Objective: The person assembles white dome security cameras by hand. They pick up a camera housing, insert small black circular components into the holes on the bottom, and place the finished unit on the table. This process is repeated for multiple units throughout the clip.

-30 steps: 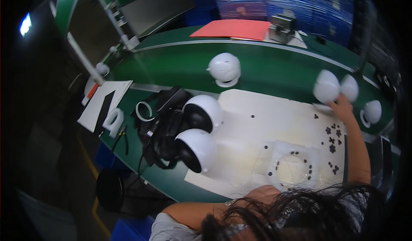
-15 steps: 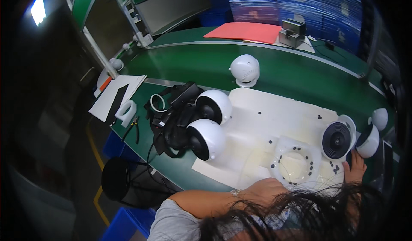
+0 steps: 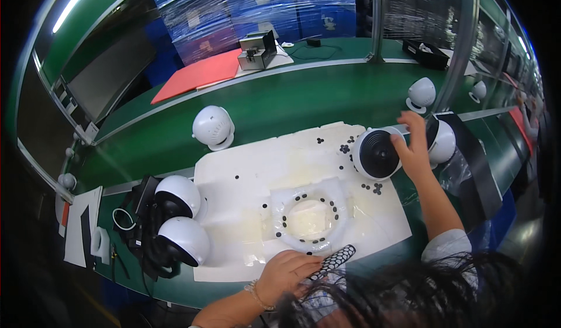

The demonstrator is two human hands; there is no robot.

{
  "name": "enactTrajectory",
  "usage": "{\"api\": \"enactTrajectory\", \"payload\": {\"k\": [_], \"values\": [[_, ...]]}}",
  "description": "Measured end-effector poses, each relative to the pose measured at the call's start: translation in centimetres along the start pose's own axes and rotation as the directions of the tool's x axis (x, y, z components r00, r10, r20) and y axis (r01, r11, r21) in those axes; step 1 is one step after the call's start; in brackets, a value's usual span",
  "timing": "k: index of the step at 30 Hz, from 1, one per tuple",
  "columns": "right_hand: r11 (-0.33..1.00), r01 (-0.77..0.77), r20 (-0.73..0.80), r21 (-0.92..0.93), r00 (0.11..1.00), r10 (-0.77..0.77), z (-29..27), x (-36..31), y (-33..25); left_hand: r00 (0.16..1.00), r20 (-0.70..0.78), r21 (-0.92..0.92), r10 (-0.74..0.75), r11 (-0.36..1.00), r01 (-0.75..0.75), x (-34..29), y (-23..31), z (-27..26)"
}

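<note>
My left hand [image 3: 287, 274] is at the front edge of the white sheet [image 3: 245, 202], its fingers closed over a black-and-white honeycomb-patterned strip [image 3: 334, 260]. Part of the strip is hidden under the fingers. Just beyond lies a clear padded ring [image 3: 340, 198] with small black dots around its hole. My right hand [image 3: 414, 149] is raised at the right, thumb and index finger apart. It overlaps the edge of a white round device with a ribbed black front [image 3: 377, 154]; I cannot tell whether it touches. Behind the hand sits another white device with a black front [image 3: 444, 144].
Two white domed devices [image 3: 184, 240] lie at left on black straps and cables [image 3: 143, 211]. A white ball-shaped unit [image 3: 213, 127] stands behind the sheet, another [image 3: 421, 94] at back right. Pliers [image 3: 120, 263] lie far left. A metal box [image 3: 257, 51] and red sheet [image 3: 198, 75] are beyond the rail.
The view has swung to the right. My right hand has risen from the table edge to beside the black-fronted device. The patterned strip now shows in my left hand.
</note>
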State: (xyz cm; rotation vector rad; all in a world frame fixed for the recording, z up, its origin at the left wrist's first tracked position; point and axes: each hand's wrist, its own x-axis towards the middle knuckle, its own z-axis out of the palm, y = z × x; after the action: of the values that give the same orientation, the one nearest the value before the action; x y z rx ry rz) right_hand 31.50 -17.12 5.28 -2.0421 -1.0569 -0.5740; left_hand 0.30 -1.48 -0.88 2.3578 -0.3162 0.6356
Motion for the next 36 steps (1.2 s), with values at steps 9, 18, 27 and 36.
{"api": "enactTrajectory", "payload": {"k": [9, 18, 27, 36], "values": [[0.998, 0.050, 0.224, -0.048, 0.974, -0.038, 2.2, -0.1, -0.2, 0.999, 0.048, 0.034, 0.010, 0.999, -0.012, -0.2, 0.1, -0.5], [0.803, -0.446, -0.123, 0.396, 0.841, 0.528, 1.3, 0.6, 8.5, 0.999, -0.041, -0.005, -0.016, 1.000, 0.016, 0.2, 0.7, -0.6], [0.696, -0.037, -0.027, -0.717, 0.999, 0.025, 1.6, 0.4, 4.7, 0.999, 0.032, -0.046, 0.030, 0.999, -0.029, -0.9, -0.3, -0.7], [0.966, 0.250, 0.522, 0.069, 0.816, -0.248, 11.1, 5.4, -6.7, 0.980, 0.164, -0.078, -0.114, 0.989, 0.128, -0.9, -0.4, -0.8]]}}
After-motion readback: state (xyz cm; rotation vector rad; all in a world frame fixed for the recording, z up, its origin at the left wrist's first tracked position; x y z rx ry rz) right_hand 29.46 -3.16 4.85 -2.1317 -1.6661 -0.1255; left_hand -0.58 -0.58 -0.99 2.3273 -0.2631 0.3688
